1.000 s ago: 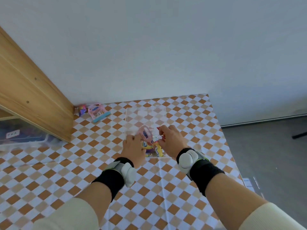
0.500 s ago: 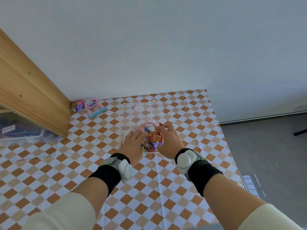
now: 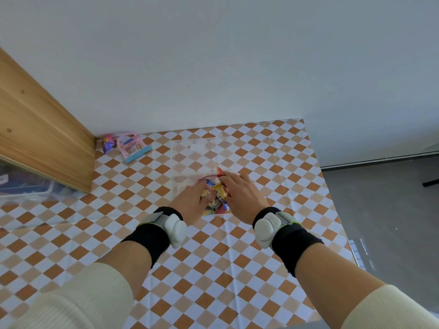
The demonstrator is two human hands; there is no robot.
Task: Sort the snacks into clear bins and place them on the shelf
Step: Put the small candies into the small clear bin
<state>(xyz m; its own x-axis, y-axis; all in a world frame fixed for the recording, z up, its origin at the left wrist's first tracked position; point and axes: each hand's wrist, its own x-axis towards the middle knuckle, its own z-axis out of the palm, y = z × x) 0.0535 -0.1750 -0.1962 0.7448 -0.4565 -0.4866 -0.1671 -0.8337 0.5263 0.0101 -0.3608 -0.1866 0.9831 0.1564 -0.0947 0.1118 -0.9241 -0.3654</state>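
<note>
Left hand (image 3: 190,203) lies flat, right hand (image 3: 240,195) grip unclear, on snacks (image 3: 217,198) in one clear bin (image 3: 202,150).

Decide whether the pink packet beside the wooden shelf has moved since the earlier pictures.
No. The pink packet still lies at the corner of the wooden shelf.

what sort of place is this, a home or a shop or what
Probably a room in a home or a staged indoor set: an orange-and-white checked tablecloth running up to a plain white wall, a wooden shelf unit at the left, and snack packets in a clear bin.
</note>
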